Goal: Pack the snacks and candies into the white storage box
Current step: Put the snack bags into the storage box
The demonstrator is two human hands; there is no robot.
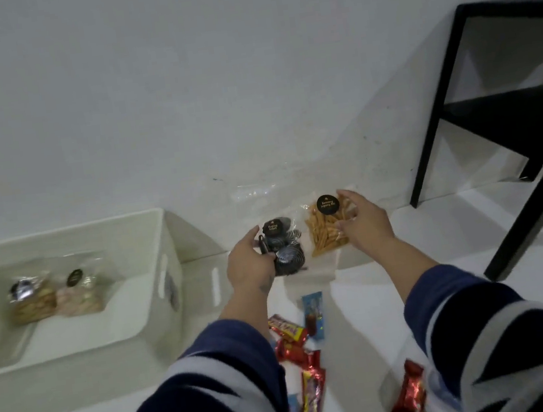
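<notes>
Snacks and candies lie in two groups on the pale floor [396,296]: nearest the person, red and yellow foil-wrapped candy bars [305,367] are scattered between the striped navy-and-white sleeves [217,385], with a red foil bar [409,395] lying apart by the right sleeve and a slim blue sachet [314,314] just beyond — small loose pieces, probably left for last so they can fill gaps. Farther out, the left hand [248,266] is closed around a clear bag of dark spiral-patterned biscuits [284,249], gripping it from the left side, while the right hand [363,221] is spread open, fingers reaching over the right edge of a clear bag of orange snack sticks [325,230]; I judge it has not yet closed on it. Both bags stand against the white wall [177,80]. Left of them sits the white plastic storage box [162,254], already holding two clear bags of pale snacks [56,296] upright at its far side — room remains beside them. A black metal side table [493,114] stands at the right.
</notes>
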